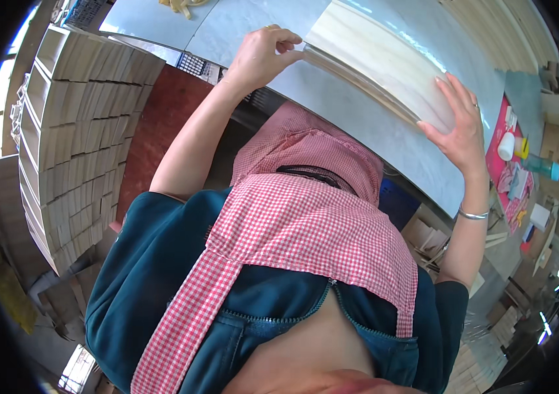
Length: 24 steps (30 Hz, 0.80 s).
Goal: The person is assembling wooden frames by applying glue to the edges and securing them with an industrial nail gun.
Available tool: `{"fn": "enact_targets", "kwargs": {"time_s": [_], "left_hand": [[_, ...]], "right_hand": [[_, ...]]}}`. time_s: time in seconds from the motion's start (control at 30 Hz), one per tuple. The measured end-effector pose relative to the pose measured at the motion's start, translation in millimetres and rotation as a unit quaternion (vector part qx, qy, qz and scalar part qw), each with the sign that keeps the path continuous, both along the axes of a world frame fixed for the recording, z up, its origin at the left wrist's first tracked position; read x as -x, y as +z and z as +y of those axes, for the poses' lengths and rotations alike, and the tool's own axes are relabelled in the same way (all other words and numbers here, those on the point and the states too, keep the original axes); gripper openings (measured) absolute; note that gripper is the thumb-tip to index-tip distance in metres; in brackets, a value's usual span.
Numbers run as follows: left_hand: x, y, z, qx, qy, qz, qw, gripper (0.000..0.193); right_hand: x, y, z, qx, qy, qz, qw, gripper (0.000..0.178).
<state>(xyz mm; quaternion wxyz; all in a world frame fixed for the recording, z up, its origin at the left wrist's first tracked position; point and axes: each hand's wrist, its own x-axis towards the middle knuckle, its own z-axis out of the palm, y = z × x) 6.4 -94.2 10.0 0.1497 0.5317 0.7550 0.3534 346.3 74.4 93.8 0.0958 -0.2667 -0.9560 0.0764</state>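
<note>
A long pale wooden board (374,56) lies slantwise on the light grey tabletop (351,98), with a darker, narrow gap or strip along its near edge. At its near left corner my left hand (263,59) is closed, thumb and index fingertip meeting at the edge; the other fingers are curled in. My right hand (456,121) grips the right end, thumb at the near edge and fingers stretched over the top face. Whether the board is one piece or several layers, I cannot tell.
Stacked wooden pieces (89,131) rise on the left. More pale boards (509,33) lie at the table's far right. Beyond the right hand are a white bottle (506,146) and a teal bottle (542,167). Yellowish scraps (181,6) sit at the far left.
</note>
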Motion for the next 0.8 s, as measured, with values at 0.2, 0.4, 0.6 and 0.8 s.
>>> {"fn": "enact_targets", "kwargs": {"time_s": [0.2,0.4,0.6,0.8], "left_hand": [[-8.5,0.3,10.7,-0.015,0.008,0.015,1.000,0.023],[-11.9,4.8,10.3,-0.029,0.004,0.076,0.997,0.020],[-16.6,9.0,12.4,-0.019,-0.002,0.115,0.993,0.018],[-19.8,10.3,11.4,-0.011,0.001,0.124,0.992,0.017]], "right_hand": [[-3.2,-9.7,13.7,0.006,-0.012,-0.046,0.999,0.074],[1.0,-26.7,21.9,-0.022,0.007,-0.055,0.998,0.072],[-6.4,-44.1,23.6,-0.049,0.010,-0.035,0.998,0.076],[-4.9,-48.3,25.5,-0.022,0.001,-0.062,0.998,0.078]]}}
